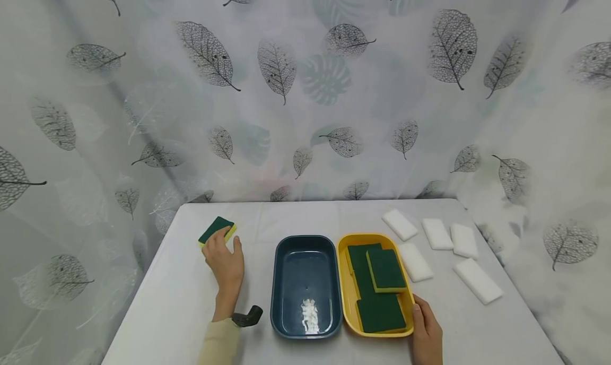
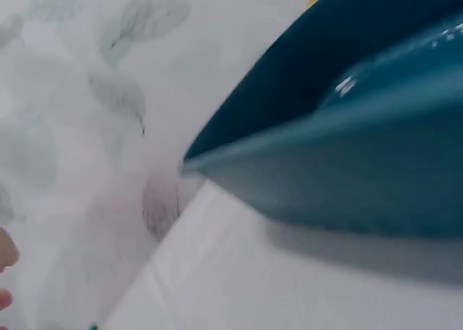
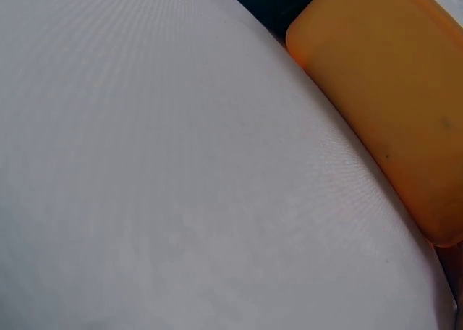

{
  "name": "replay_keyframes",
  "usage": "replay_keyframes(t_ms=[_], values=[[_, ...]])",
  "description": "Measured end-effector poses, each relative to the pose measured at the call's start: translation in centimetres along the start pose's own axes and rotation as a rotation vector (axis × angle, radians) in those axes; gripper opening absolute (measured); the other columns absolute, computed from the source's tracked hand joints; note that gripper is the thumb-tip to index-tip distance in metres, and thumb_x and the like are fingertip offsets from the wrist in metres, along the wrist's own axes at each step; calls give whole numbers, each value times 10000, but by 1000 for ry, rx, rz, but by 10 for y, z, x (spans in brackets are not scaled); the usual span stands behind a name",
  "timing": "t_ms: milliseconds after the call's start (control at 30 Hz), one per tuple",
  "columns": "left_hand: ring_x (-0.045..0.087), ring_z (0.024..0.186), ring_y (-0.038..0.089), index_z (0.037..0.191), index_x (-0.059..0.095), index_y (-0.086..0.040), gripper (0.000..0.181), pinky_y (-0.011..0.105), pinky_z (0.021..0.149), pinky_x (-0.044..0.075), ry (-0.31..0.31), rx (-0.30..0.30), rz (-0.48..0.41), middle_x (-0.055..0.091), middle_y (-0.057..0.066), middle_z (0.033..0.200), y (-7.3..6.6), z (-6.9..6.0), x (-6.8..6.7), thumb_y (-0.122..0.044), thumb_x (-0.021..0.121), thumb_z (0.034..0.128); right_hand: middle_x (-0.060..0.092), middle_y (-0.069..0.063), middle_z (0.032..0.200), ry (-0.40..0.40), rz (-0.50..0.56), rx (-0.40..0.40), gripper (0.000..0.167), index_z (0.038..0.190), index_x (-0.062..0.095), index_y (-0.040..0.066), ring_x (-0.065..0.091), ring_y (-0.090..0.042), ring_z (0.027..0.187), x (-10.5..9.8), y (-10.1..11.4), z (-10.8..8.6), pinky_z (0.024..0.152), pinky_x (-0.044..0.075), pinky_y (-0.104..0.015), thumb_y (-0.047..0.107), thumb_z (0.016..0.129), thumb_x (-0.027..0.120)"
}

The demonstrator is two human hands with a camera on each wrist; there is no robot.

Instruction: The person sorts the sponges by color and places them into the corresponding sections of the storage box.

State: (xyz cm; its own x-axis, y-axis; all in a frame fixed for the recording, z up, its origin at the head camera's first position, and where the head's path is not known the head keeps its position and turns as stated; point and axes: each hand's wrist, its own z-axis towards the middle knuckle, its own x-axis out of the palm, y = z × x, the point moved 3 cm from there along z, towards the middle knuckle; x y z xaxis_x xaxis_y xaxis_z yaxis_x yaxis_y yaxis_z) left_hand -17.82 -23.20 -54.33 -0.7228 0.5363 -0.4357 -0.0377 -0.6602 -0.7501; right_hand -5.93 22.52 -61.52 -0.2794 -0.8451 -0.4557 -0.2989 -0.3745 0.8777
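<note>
At the back left of the table, a green-and-yellow scouring sponge (image 1: 217, 231) lies under the fingertips of my left hand (image 1: 226, 267). The thumb is spread away from the sponge. In the left wrist view only bits of fingers (image 2: 6, 257) show at the edge. My right hand (image 1: 427, 330) holds the right edge of a yellow tray (image 1: 353, 320) near its front corner; some fingertips are hidden behind the rim. Several more scouring sponges (image 1: 382, 312) lie in this tray, green side up, one stacked on others. Beside it stands a blue tray (image 1: 305, 280) with nothing in it.
Several white sponge blocks (image 1: 477, 280) lie scattered on the white-covered table (image 1: 167, 301), right of and behind the yellow tray. A leaf-patterned curtain (image 1: 305, 115) hangs behind the table's back edge. A black strap end (image 1: 248, 316) sticks out from the left wrist.
</note>
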Motion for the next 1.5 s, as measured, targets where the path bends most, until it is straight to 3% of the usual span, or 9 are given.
replay_keyframes(t_ms=[133, 300, 800, 867, 933, 1033, 1133, 1300, 1500], values=[[417, 1328, 491, 1322, 630, 12, 379, 635, 999, 325, -66, -67, 11, 575, 273, 1355, 21, 3, -2, -43, 697, 953, 522, -240, 1538, -2, 5, 0, 595, 1514, 476, 32, 505, -369, 1393, 0, 0, 0, 1139, 391, -585, 445, 1137, 273], [395, 1371, 486, 1397, 561, 42, 456, 639, 1094, 299, -87, -136, -6, 537, 289, 1419, 45, 7, -4, -50, 681, 968, 509, -249, 1543, 9, 15, 0, 600, 1519, 466, 26, 498, -384, 1392, 1, -1, 2, 1139, 386, -603, 444, 1137, 268], [239, 1531, 463, 1602, 295, 5, 683, 604, 1263, 180, 6, -274, -35, 319, 279, 1633, 90, 16, -10, -177, 606, 1023, 478, -274, 1563, 35, 11, 29, 643, 1529, 449, 14, 466, -440, 1434, -1, 2, 1, 1153, 376, -621, 481, 1130, 258], [241, 1538, 452, 1613, 281, -7, 693, 592, 1270, 179, 13, -281, -20, 316, 269, 1639, 95, 17, -10, -198, 597, 1027, 508, -261, 1547, 20, -13, 24, 633, 1520, 474, 27, 499, -414, 1412, -2, 3, -1, 1121, 452, -509, 484, 1128, 275], [242, 1544, 440, 1623, 273, -24, 699, 584, 1277, 175, 21, -286, -12, 316, 257, 1643, 99, 17, -8, -216, 589, 1030, 538, -244, 1529, 5, -33, 18, 617, 1509, 497, 43, 528, -383, 1381, -3, 3, -2, 1036, 495, -293, 482, 1127, 290], [250, 1540, 448, 1623, 284, -31, 698, 599, 1269, 175, 34, -282, 3, 329, 258, 1640, 103, 16, -6, -224, 593, 1027, 561, -224, 1516, -5, -51, 13, 597, 1501, 513, 55, 543, -345, 1353, -4, 3, -2, 873, 379, -53, 469, 1129, 296], [258, 1520, 483, 1615, 329, -52, 694, 657, 1229, 187, 48, -260, 48, 352, 275, 1626, 107, 16, -3, -224, 620, 1009, 557, -223, 1520, 3, -55, 17, 599, 1504, 507, 55, 540, -341, 1356, -4, 3, -2, 887, 389, -69, 470, 1129, 291], [235, 1486, 522, 1594, 407, -117, 668, 734, 1132, 202, 91, -218, 113, 345, 291, 1621, 108, 16, 2, -266, 645, 988, 548, -228, 1525, 7, -57, 24, 614, 1513, 495, 53, 543, -355, 1366, -5, 1, -2, 1023, 490, -311, 483, 1127, 286], [206, 1491, 496, 1549, 476, -115, 592, 700, 1143, 168, 114, -208, 141, 329, 284, 1631, 112, 14, 6, -249, 637, 996, 575, -200, 1509, -6, -52, 28, 589, 1496, 527, 84, 557, -188, 1273, -3, -1, 0, 848, 344, -17, 489, 1123, 316]])
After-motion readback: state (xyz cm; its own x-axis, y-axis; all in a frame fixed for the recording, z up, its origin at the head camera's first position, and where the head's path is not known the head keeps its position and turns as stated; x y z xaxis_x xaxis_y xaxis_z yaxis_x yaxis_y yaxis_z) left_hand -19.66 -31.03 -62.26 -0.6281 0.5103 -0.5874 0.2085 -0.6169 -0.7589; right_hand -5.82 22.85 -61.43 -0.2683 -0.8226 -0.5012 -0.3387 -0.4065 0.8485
